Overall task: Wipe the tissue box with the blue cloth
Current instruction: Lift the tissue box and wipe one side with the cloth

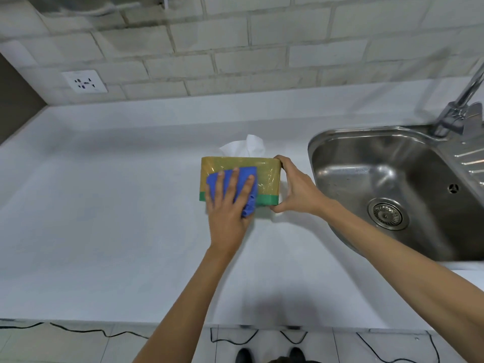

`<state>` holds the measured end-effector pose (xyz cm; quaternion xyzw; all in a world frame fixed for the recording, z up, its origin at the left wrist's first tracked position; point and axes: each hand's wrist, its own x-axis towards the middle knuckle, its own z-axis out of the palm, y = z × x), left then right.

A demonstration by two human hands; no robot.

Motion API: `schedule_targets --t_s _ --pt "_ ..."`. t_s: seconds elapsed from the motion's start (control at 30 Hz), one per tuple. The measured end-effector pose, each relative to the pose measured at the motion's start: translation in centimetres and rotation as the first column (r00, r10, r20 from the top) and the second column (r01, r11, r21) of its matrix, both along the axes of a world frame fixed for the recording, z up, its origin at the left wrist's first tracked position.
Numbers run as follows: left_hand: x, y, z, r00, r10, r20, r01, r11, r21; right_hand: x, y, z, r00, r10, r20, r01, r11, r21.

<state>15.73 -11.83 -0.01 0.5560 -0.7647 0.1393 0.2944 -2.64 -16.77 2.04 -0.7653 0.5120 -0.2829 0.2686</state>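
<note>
A yellow tissue box (267, 174) with a green band along its bottom stands on the white counter (104, 218), a white tissue (248, 146) sticking out of its top. My left hand (227, 205) lies flat over the blue cloth (246, 189), pressing it against the box's near face. My right hand (296, 189) clasps the box's right end, thumb low and fingers at the top corner. Part of the cloth is hidden under my fingers.
A steel sink (392, 184) with a drain sits just right of the box, and a tap (461, 108) rises behind it. A wall socket (84, 82) is on the tiled wall at the back left. Black cables (78, 330) run on the floor below the counter edge.
</note>
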Motion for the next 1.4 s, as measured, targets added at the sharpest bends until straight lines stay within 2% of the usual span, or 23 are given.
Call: schedule_targets --t_s 0.1,0.17,0.27,0.43,0.57,0.63,0.7,0.93,1.17,1.3,1.4 --pt "0.8 -0.4 0.4 0.947 0.192 -0.256 -0.177 0.981 0.078 0.4 0.6 -0.4 0.999 -0.040 -0.007 0.040 0.998 -0.040" --pt "1.2 -0.9 1.3 0.847 0.307 -0.433 -0.246 0.950 0.193 1.0 1.4 -0.7 0.996 -0.087 -0.009 0.085 0.992 -0.091" --pt "1.7 -2.1 2.5 0.679 0.462 -0.570 -0.308 0.885 0.350 2.1 2.7 -1.0 0.988 -0.148 -0.033 0.136 0.963 -0.231" --pt "2.4 -1.5 2.9 0.396 0.552 -0.734 -0.208 0.832 0.514 4.2 5.1 -1.9 0.946 -0.281 -0.159 0.175 0.861 -0.478" --pt "0.7 1.1 2.2 0.050 0.533 -0.844 0.063 0.842 0.536 6.3 6.3 -2.4 0.874 -0.369 -0.317 0.123 0.797 -0.591" --pt "0.1 1.9 2.1 -0.060 0.546 -0.835 0.154 0.832 0.533 7.0 6.4 -2.4 0.849 -0.394 -0.352 0.104 0.778 -0.620" --pt "0.3 2.2 2.0 -0.072 0.568 -0.820 0.180 0.816 0.550 7.2 6.4 -2.6 0.843 -0.393 -0.368 0.079 0.766 -0.638" --pt "1.2 1.9 1.3 0.015 0.619 -0.785 0.232 0.762 0.605 7.6 7.1 -3.6 0.789 -0.393 -0.472 0.004 0.772 -0.636" --pt "2.1 1.0 1.3 0.054 0.635 -0.771 0.276 0.732 0.623 7.6 7.4 -4.1 0.780 -0.455 -0.430 0.014 0.700 -0.714" --pt "2.7 0.0 1.9 0.148 0.626 -0.766 0.303 0.708 0.638 7.6 7.7 -4.4 0.807 -0.459 -0.372 0.045 0.675 -0.736" --pt "3.2 -1.4 2.7 0.220 0.601 -0.768 0.295 0.710 0.640 7.7 8.2 -4.1 0.879 -0.348 -0.327 0.008 0.696 -0.718"
